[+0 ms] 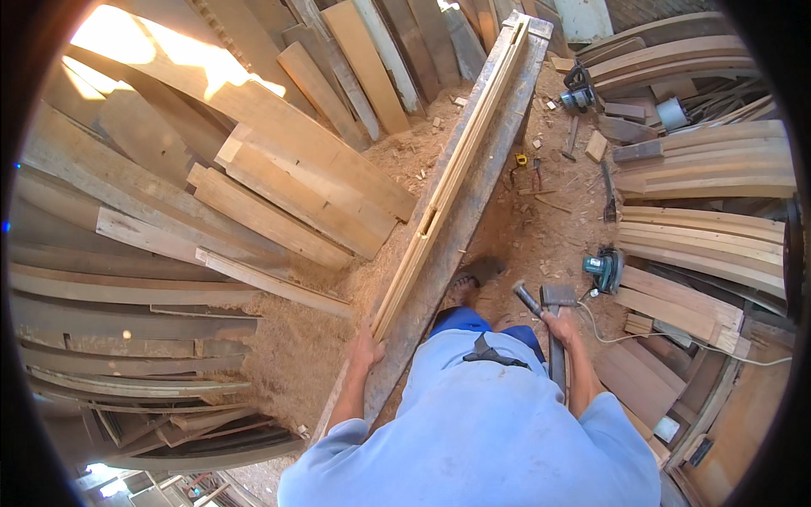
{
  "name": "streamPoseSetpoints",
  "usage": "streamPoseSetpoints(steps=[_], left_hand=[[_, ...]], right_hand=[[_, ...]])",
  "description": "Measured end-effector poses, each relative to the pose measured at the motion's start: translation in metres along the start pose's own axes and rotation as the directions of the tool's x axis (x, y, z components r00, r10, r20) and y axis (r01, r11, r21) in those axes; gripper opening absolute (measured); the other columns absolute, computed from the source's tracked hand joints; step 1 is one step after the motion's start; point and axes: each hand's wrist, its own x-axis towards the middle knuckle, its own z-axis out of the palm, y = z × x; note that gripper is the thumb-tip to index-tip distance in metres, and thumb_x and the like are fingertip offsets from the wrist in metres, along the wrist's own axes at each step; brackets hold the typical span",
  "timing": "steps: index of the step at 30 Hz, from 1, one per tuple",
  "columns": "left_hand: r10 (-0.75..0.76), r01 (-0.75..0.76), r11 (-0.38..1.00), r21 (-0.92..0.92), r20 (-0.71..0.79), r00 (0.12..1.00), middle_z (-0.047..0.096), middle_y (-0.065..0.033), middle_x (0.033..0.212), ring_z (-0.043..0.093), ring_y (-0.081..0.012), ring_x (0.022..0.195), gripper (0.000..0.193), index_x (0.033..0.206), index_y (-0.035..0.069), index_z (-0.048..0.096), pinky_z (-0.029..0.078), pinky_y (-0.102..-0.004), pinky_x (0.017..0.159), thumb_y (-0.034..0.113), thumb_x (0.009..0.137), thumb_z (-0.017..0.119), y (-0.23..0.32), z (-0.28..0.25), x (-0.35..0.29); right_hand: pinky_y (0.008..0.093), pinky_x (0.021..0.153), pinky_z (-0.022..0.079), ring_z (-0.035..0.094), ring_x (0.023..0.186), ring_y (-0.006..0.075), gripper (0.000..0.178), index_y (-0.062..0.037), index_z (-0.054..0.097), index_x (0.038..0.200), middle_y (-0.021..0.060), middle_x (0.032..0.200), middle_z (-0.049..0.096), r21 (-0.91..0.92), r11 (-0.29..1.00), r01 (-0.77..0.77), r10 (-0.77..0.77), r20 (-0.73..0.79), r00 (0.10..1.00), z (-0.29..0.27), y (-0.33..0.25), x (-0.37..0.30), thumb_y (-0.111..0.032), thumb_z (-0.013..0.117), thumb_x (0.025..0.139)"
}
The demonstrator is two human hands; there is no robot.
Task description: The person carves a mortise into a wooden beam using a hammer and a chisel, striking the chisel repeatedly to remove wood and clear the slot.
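Soft daylight covers most of the view fairly evenly, but beyond the left edge of the bench [443,253] harsh sun burns the upper ends of boards [312,139] to pure white. Dim shadow lies on the floor [488,237] along the bench's right edge, while the strips [475,118] look reasonably crisp. Fisheye distortion bows timber toward the black rim, with tiny blue flecks at far left.

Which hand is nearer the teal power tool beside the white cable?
Right. The right hand, gripping a hammer, is left of and below the teal power tool in view; the left hand is farther left, at the long wooden strips.
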Motion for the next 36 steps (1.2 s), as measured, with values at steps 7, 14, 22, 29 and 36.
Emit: streamPoseSetpoints(steps=[7, 14, 22, 29, 36], left_hand=[[0.487, -0.590, 0.793, -0.152, -0.423, 0.764, 0.056, -0.0263, 0.138, 0.049, -0.0429, 0.134, 0.083, 0.147, -0.001, 0.041, 0.041, -0.0453, 0.111, 0.033, 0.083, 0.080, 0.142, -0.019, 0.135], [0.597, -0.490, 0.148, -0.859, -0.318, 0.736, 0.064, -0.0174, 0.119, 0.062, -0.0270, 0.111, 0.055, 0.136, 0.000, 0.053, 0.050, -0.0436, 0.098, 0.027, 0.092, 0.074, 0.310, -0.057, 0.100], [0.628, -0.236, -0.160, -0.959, -0.283, 0.725, 0.065, -0.0062, 0.082, 0.067, -0.0165, 0.073, 0.007, 0.101, 0.006, 0.055, 0.056, -0.0310, 0.068, 0.004, 0.098, 0.061, 0.337, -0.151, 0.130], [0.574, -0.615, -0.013, -0.789, -0.510, 0.641, 0.061, 0.0001, 0.075, 0.064, -0.0108, 0.066, 0.015, 0.096, 0.008, 0.053, 0.054, -0.0259, 0.063, 0.003, 0.095, 0.067, 0.323, -0.183, 0.161], [0.590, -0.828, 0.195, -0.525, -0.612, 0.527, 0.057, 0.0030, 0.075, 0.056, -0.0049, 0.068, 0.018, 0.089, 0.008, 0.055, 0.049, -0.0253, 0.059, 0.007, 0.092, 0.073, 0.317, -0.158, 0.179]], right_hand=[[0.0404, 0.058, 0.050, 0.067, 0.060, 0.0235, 0.039, 0.0020, 0.068, 0.070, 0.0127, 0.057, 0.062, 0.081, 0.968, 0.240, -0.234, -0.077, 0.969, -0.035, -0.146, 0.015, -0.034, 0.070, 0.085], [0.0425, 0.068, 0.052, 0.067, 0.067, 0.0273, 0.039, 0.0007, 0.070, 0.079, 0.0150, 0.069, 0.067, 0.060, 0.916, 0.398, -0.377, -0.217, 0.900, -0.050, -0.271, -0.023, -0.037, 0.072, 0.087], [0.0364, 0.079, 0.053, 0.068, 0.084, 0.0204, 0.029, 0.0015, 0.072, 0.104, 0.0130, 0.095, 0.073, 0.221, 0.755, 0.618, -0.557, -0.283, 0.781, -0.052, -0.343, -0.051, -0.024, 0.073, 0.091], [0.0371, 0.082, 0.056, 0.068, 0.085, 0.0201, 0.020, 0.0022, 0.068, 0.112, 0.0131, 0.098, 0.073, 0.321, 0.325, 0.889, -0.698, -0.553, 0.455, -0.086, -0.399, -0.088, -0.011, 0.064, 0.098], [0.0383, 0.075, 0.051, 0.059, 0.076, 0.0180, 0.020, 0.0011, 0.061, 0.115, 0.0090, 0.084, 0.063, 0.251, 0.028, 0.968, -0.664, -0.719, 0.206, -0.097, -0.409, -0.106, -0.012, 0.065, 0.100]])
